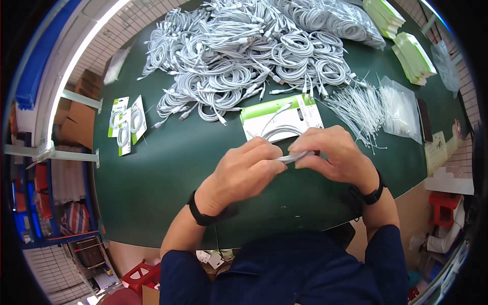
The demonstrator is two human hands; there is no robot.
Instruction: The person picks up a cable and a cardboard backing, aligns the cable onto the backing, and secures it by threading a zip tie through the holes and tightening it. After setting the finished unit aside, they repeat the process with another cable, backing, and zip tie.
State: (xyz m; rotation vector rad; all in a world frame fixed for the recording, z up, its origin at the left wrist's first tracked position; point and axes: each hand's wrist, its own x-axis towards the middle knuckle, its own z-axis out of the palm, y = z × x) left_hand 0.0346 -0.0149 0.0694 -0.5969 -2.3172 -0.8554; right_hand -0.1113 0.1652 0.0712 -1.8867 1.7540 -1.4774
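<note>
Between my two hands is a coiled white charging cable (293,158), pinched from both sides above the green tabletop. My left hand (244,170) has its thumb and fingers closed on one side of the coil. On the other side my right hand (336,154) grips the coil, its fingertips close to the left ones. Just beyond the hands lies a stack of green and white cards (250,121), with a white cable end (283,108) over or pictured on the top one; I cannot tell which. The hands hide the cards' near edge.
A big heap of coiled white cables (223,61) covers the far side. Loose zip ties (358,109) and a plastic bag of them (401,109) are at right, near more green-white cards (412,58). Carded cables (124,127) lie at left. A dark phone-like slab (425,120) sits at the right edge.
</note>
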